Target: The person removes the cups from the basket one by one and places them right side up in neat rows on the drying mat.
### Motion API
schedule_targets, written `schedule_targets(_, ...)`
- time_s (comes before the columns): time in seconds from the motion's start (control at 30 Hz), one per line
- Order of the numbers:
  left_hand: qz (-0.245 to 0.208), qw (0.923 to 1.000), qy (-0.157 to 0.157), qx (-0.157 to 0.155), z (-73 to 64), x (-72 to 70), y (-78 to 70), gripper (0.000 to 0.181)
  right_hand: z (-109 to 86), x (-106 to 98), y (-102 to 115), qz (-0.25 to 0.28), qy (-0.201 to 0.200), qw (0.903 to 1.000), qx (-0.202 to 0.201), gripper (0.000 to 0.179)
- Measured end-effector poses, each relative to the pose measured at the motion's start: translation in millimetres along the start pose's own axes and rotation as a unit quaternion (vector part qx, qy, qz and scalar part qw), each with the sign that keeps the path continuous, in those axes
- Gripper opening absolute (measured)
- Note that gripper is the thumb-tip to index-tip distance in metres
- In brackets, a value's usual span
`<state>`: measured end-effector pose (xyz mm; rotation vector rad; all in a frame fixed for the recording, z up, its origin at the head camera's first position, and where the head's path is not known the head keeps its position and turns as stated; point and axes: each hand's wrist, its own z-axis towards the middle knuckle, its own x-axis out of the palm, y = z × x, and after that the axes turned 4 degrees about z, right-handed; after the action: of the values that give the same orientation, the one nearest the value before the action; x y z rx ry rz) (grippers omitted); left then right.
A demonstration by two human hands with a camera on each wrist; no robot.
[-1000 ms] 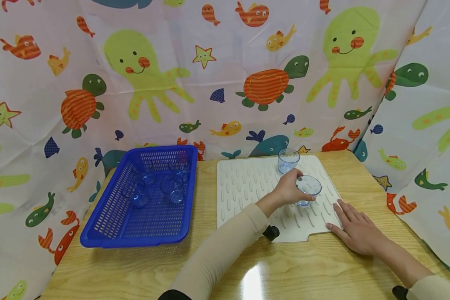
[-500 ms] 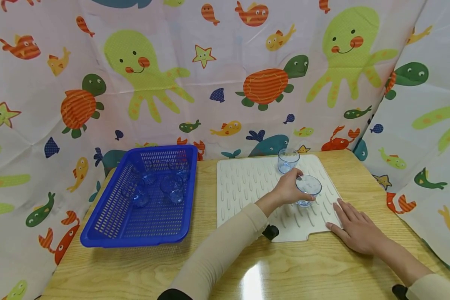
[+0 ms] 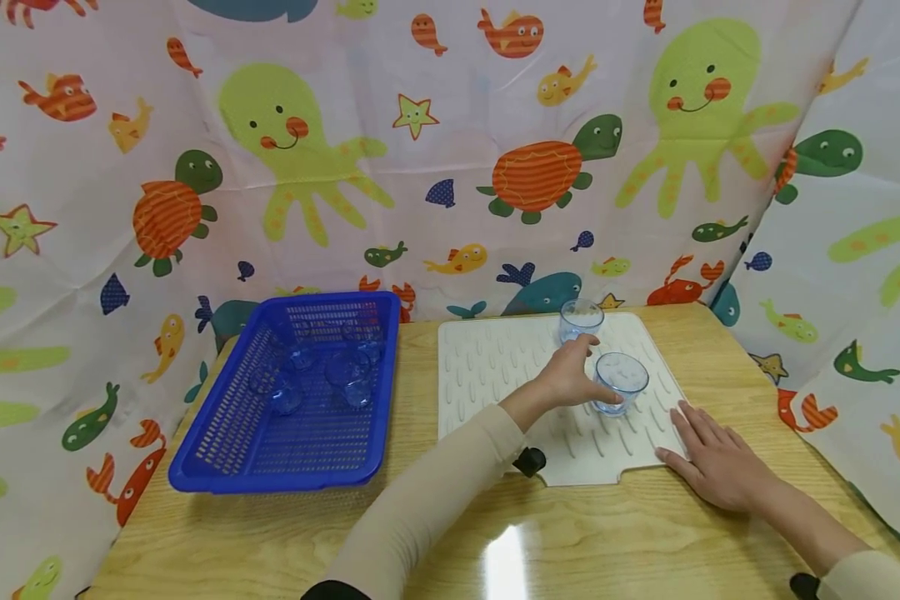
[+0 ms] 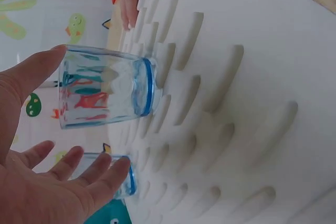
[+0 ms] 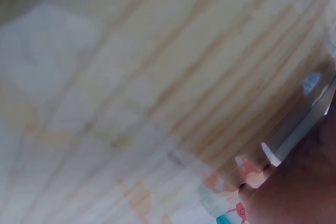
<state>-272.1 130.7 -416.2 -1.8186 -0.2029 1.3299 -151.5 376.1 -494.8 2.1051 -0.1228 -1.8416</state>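
A clear bluish drinking glass (image 3: 621,384) stands upright on the white ribbed drying mat (image 3: 487,375). Around its left side my left hand (image 3: 567,375) is spread, its fingers apart from the glass; the thumb tip is at the rim in the left wrist view, and I cannot tell whether it touches. Behind it, partly covered by my fingers, stands a second glass (image 3: 581,319) near the mat's far edge. My right hand (image 3: 720,461) lies flat, fingers straight, its fingertips at the mat's right edge on the table.
On the left of the wooden table (image 3: 450,533) sits a blue plastic basket (image 3: 270,486) with several glasses in it. A curtain (image 3: 435,75) printed with sea animals hangs behind and along both sides.
My left hand has loosened from the front glass and drawn slightly left, its fingers now spread. The glass stays on the mat. The head view has shifted slightly; my right hand stays put.
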Motion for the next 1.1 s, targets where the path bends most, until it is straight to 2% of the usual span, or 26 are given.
schedule_targets(0.43,0.074,0.9972,-0.001,0.008,-13.2,-24.6,2.3,0.09,0.2,-2.9,0.3,0.005,0.003,1.0,-0.002,0.084)
schedule_targets(0.7,0.1,0.9943,0.006,0.037,-24.8,-42.4,5.0,0.088,0.0,-0.1,-0.9,0.007,0.0,1.0,-0.006,0.083)
schedule_targets(0.97,0.176,0.9835,-0.006,0.039,-41.5,-59.8,-2.8,0.075,-0.2,-0.2,-1.4,0.007,0.002,1.0,-0.004,0.083)
schedule_targets(1.1,0.192,0.98,-0.014,0.049,-50.5,-71.0,-5.7,0.071,0.1,0.0,-0.7,0.008,0.002,0.9999,-0.008,0.083)
